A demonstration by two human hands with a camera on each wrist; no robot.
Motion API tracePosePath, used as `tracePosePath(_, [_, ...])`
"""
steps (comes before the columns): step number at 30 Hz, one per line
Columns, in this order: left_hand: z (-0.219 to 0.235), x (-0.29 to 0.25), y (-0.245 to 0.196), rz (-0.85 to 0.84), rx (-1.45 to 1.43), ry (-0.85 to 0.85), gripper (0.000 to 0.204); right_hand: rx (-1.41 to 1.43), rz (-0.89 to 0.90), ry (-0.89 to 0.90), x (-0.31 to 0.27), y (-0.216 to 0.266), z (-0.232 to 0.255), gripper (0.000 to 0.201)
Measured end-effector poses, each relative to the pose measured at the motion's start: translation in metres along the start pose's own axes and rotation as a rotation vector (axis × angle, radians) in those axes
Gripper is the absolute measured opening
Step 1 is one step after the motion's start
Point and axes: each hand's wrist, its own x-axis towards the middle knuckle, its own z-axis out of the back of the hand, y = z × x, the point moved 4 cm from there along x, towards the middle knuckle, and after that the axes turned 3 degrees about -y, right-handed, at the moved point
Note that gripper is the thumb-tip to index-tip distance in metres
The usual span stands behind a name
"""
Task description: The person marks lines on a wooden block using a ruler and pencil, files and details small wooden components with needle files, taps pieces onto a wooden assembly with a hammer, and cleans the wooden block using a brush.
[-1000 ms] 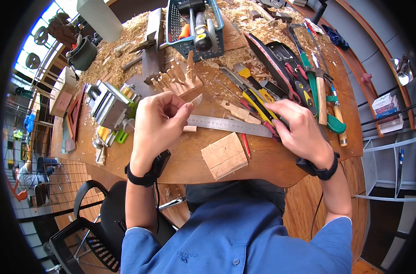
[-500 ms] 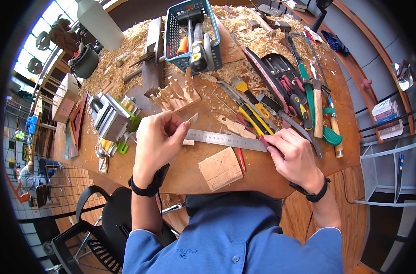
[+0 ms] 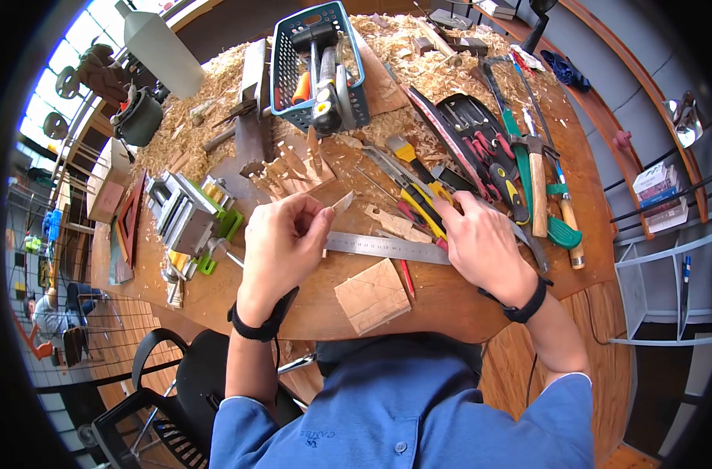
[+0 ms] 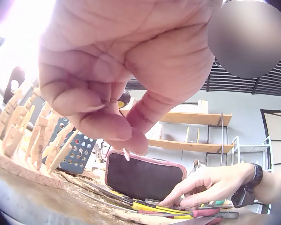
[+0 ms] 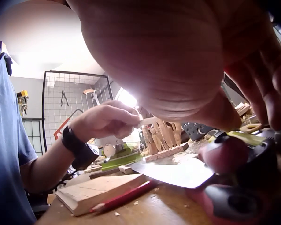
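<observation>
My left hand (image 3: pixel 287 238) pinches a small pale, pointed piece of wood (image 3: pixel 344 202) between thumb and fingertips, above the left end of a steel ruler (image 3: pixel 387 246). In the left wrist view only its tip shows below the fingers. My right hand (image 3: pixel 487 242) reaches down over a cluster of tools, its fingers extended and apart from the thumb. Those fingertips lie at a yellow-and-black handled tool (image 3: pixel 423 206), close by the ruler's right end. Pencil lines mark a square wooden block (image 3: pixel 371 297) near the table edge, with a red pencil (image 3: pixel 408 279) beside it.
Carved wooden pegs stand on a base (image 3: pixel 297 168) beyond the left hand. A vise (image 3: pixel 185 213) sits at the left, and a blue basket (image 3: pixel 292 117) of tools farther back. A hammer (image 3: pixel 537 187) and a tool case (image 3: pixel 449 137) lie right; shavings (image 3: pixel 215 86) cover the back.
My right hand has shifted from a red handle by the ruler's end up and forward to the yellow-and-black tools. The left hand keeps its pinch on the pointed wood piece.
</observation>
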Motion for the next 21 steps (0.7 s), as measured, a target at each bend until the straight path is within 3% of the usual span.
tracePosePath(3, [-0.002,-0.001,0.001,-0.084,0.09,-0.033,0.018,-0.028,-0.004,0.017,0.01,-0.002,-0.011,0.019])
tracePosePath(5, [-0.002,-0.001,0.0,-0.063,0.097,-0.022,0.017,-0.018,-0.148,0.095,0.015,-0.007,-0.016,0.018])
tracePosePath(6, [-0.003,-0.001,-0.001,-0.095,0.118,-0.029,0.017,-0.022,-0.138,0.091,0.017,-0.007,-0.017,0.018])
tracePosePath(12, [-0.01,0.0,0.001,-0.182,0.238,-0.063,0.017,0.174,-0.086,-0.11,0.02,-0.006,-0.013,0.005])
tracePosePath(21, [-0.011,-0.002,-0.002,-0.213,0.229,-0.076,0.018,0.115,0.176,-0.555,0.029,0.017,0.047,0.022])
